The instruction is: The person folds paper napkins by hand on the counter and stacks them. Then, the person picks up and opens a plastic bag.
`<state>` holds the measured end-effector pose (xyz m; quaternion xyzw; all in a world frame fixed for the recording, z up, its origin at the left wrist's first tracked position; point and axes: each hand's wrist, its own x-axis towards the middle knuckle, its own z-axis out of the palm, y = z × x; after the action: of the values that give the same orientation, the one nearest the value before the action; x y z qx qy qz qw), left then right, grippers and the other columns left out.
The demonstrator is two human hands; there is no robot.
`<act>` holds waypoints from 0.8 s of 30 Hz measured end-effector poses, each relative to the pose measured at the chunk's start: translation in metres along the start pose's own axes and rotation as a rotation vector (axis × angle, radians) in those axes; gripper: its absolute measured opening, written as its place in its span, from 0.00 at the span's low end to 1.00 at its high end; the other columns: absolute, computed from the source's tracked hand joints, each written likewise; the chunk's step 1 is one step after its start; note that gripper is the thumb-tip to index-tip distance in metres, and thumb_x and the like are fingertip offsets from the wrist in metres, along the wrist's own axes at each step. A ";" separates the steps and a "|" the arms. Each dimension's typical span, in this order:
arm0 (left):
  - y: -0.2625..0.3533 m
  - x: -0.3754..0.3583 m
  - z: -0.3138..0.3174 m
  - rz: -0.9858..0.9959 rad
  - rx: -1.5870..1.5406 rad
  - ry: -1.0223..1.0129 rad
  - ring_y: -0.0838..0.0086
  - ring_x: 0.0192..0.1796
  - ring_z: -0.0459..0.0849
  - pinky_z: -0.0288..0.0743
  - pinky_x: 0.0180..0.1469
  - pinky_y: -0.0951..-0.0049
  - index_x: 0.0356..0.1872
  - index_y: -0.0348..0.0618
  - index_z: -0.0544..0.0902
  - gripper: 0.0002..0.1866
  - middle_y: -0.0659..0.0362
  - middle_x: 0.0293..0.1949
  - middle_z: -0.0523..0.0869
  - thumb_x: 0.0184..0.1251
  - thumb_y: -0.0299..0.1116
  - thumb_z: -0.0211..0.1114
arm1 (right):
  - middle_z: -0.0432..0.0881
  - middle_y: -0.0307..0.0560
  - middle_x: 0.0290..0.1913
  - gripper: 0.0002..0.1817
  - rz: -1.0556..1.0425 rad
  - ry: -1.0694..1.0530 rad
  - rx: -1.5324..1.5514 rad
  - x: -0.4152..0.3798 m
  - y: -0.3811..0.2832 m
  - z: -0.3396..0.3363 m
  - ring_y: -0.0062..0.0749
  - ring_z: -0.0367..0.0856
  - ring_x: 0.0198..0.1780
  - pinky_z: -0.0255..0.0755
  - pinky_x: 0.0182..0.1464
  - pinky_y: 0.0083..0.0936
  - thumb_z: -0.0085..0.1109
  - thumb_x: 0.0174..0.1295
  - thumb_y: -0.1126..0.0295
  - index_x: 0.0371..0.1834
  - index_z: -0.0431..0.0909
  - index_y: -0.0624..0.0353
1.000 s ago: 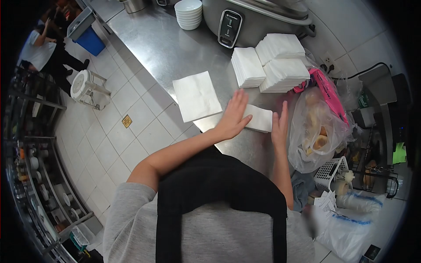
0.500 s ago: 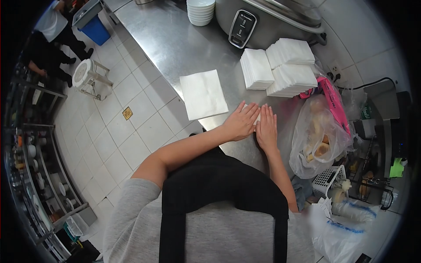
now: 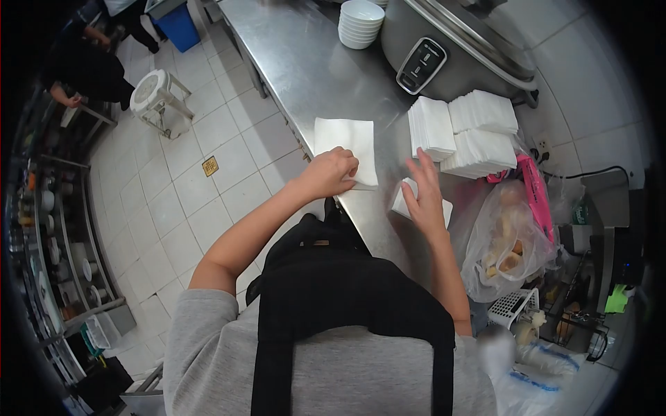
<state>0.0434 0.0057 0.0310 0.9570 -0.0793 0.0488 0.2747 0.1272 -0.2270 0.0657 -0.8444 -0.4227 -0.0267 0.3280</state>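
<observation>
A square white paper napkin [image 3: 347, 135] lies on the steel counter, at its left edge. My left hand [image 3: 334, 172] has its fingers curled and pinched at the near edge of this napkin. To the right, a folded white napkin [image 3: 400, 206] lies close to the counter's near side. My right hand [image 3: 428, 201] rests over it, fingers stretched out and thumb apart, hiding part of it. Just beyond the right fingertips stand several stacks of folded napkins [image 3: 430, 128].
A large grey cooker [image 3: 458, 66] and stacked white bowls [image 3: 361, 24] stand farther back. On the right lies a clear plastic bag [image 3: 503, 239] with bread-like pieces. A white stool [image 3: 159, 97] is on the floor, near another person [image 3: 90, 66].
My hands have parted. The left moved from the folded napkin to the flat one's near edge; the right lifted its fingers slightly, staying over the folded napkin. The view shifted.
</observation>
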 end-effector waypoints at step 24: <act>-0.045 -0.018 -0.017 -0.325 -0.682 0.071 0.67 0.31 0.84 0.76 0.37 0.67 0.40 0.37 0.83 0.17 0.51 0.29 0.86 0.57 0.40 0.67 | 0.83 0.54 0.33 0.15 0.311 -0.298 0.688 0.061 0.024 0.076 0.33 0.82 0.36 0.72 0.39 0.25 0.57 0.60 0.67 0.42 0.78 0.70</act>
<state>0.0334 0.0547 0.0194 0.8084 0.0715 0.0084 0.5841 0.1666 -0.1506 0.0129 -0.7339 -0.3170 0.2891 0.5267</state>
